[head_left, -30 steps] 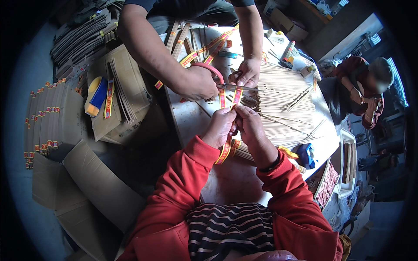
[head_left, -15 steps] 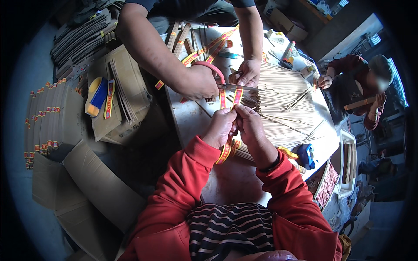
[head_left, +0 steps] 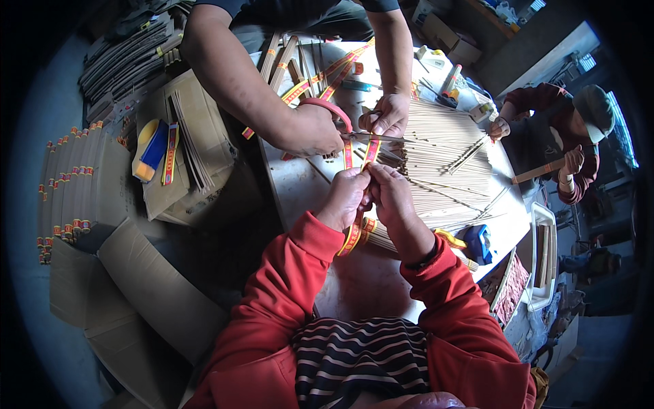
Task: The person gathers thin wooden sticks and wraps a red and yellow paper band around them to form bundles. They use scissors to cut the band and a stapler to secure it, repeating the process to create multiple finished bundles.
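Note:
My left hand [head_left: 346, 194] and my right hand [head_left: 392, 196] meet over the near part of the table, fingers closed in a pinch on a red-and-yellow paper strip [head_left: 371, 151]. Below them the strip's lower end [head_left: 351, 238] hangs beside a bundle of thin brown sticks [head_left: 385, 238], which look like incense. Just beyond my fingertips, a person opposite holds red-handled scissors [head_left: 330, 107] in one hand [head_left: 317, 131]. The scissor blades lie across the strip, and that person's other hand [head_left: 390, 116] is by its far end. My fingers hide the strip's middle.
Loose sticks [head_left: 449, 163] fan over the white table [head_left: 368, 279]. A blue tape dispenser [head_left: 479, 244] stands at its right edge. Labelled bundles [head_left: 68, 184] and open cardboard boxes [head_left: 150, 279] are at left. Another person [head_left: 555, 129] sits at right with a stick bundle [head_left: 538, 170].
The person at right has leaned and brought their stick bundle down and left, toward the table edge. My hands, the strip and the scissors have hardly moved.

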`<state>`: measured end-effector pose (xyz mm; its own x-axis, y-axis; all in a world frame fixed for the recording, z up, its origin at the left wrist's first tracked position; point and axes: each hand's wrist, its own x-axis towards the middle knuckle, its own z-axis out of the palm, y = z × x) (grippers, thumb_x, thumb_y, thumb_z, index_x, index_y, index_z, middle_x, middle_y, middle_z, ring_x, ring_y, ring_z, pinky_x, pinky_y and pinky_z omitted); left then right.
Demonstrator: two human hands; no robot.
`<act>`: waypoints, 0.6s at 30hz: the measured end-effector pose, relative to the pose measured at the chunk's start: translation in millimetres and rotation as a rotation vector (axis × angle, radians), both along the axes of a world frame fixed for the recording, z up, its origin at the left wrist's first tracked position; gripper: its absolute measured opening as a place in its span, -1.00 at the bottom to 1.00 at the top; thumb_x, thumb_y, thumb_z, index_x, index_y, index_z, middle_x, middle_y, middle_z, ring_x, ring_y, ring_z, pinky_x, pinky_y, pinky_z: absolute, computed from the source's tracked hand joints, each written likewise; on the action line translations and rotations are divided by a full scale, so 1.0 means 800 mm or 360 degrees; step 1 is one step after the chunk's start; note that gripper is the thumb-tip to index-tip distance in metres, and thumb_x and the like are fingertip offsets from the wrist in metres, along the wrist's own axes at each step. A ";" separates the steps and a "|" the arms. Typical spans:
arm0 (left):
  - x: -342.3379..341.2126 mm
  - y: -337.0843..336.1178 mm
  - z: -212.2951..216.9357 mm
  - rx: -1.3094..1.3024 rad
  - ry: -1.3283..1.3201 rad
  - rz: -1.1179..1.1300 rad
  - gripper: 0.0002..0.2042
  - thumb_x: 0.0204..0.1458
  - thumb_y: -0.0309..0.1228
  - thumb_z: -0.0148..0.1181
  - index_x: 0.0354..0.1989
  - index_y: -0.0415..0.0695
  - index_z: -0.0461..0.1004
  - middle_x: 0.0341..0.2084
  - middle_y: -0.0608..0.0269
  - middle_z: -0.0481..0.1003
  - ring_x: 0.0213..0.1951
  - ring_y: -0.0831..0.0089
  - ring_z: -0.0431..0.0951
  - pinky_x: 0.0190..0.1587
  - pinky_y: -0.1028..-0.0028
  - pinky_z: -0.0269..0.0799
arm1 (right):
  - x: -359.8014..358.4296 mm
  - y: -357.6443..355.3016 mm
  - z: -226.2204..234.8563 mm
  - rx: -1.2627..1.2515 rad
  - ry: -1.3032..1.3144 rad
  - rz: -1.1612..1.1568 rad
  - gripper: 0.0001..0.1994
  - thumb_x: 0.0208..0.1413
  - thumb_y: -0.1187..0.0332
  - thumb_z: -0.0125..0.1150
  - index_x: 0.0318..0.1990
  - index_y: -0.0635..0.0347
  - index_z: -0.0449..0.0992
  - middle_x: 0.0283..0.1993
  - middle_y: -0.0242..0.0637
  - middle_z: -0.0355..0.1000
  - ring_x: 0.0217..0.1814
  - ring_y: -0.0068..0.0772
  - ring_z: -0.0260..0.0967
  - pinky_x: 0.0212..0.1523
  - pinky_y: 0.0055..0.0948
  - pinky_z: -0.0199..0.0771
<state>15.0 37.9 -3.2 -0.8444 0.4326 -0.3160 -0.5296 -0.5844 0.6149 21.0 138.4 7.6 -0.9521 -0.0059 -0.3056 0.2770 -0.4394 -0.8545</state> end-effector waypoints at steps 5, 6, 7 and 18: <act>0.001 -0.001 0.002 -0.0001 0.0001 -0.0002 -0.82 0.04 -0.39 -0.12 -0.58 -0.12 0.26 -0.79 0.38 0.24 -0.79 0.63 0.15 -0.78 0.63 0.01 | -0.004 0.004 -0.008 0.0009 0.0004 -0.0005 -0.82 0.06 0.37 -0.04 -0.55 0.18 0.35 -0.76 -0.51 0.14 -0.81 -0.72 -0.05 -0.78 -0.67 0.03; 0.001 -0.001 0.003 0.0001 -0.0003 -0.0003 -0.82 0.04 -0.39 -0.12 -0.58 -0.12 0.26 -0.79 0.37 0.24 -0.79 0.63 0.15 -0.78 0.63 0.01 | -0.004 0.004 -0.009 0.0010 0.0012 0.0004 -0.81 0.06 0.37 -0.04 -0.55 0.18 0.35 -0.77 -0.51 0.14 -0.81 -0.72 -0.05 -0.78 -0.67 0.03; 0.001 -0.002 0.003 0.0003 -0.0008 -0.0003 -0.82 0.04 -0.39 -0.12 -0.58 -0.12 0.26 -0.79 0.37 0.24 -0.79 0.63 0.15 -0.78 0.63 0.00 | -0.004 0.004 -0.008 0.0010 0.0011 0.0007 -0.81 0.06 0.37 -0.04 -0.56 0.18 0.35 -0.77 -0.51 0.14 -0.81 -0.72 -0.05 -0.78 -0.67 0.02; 0.000 -0.001 0.000 0.0031 -0.0012 -0.0017 -0.82 0.04 -0.41 -0.14 -0.59 -0.13 0.26 -0.79 0.36 0.24 -0.79 0.62 0.16 -0.78 0.63 0.01 | -0.003 0.003 -0.006 0.0024 -0.0001 -0.0010 -0.81 0.06 0.36 -0.04 -0.56 0.18 0.35 -0.78 -0.51 0.13 -0.82 -0.71 -0.06 -0.79 -0.67 0.00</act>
<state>14.8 37.1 -2.9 -0.8372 0.4479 -0.3138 -0.5404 -0.5902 0.5996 18.2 140.8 2.5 -0.9520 0.0046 -0.3060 0.2747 -0.4279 -0.8610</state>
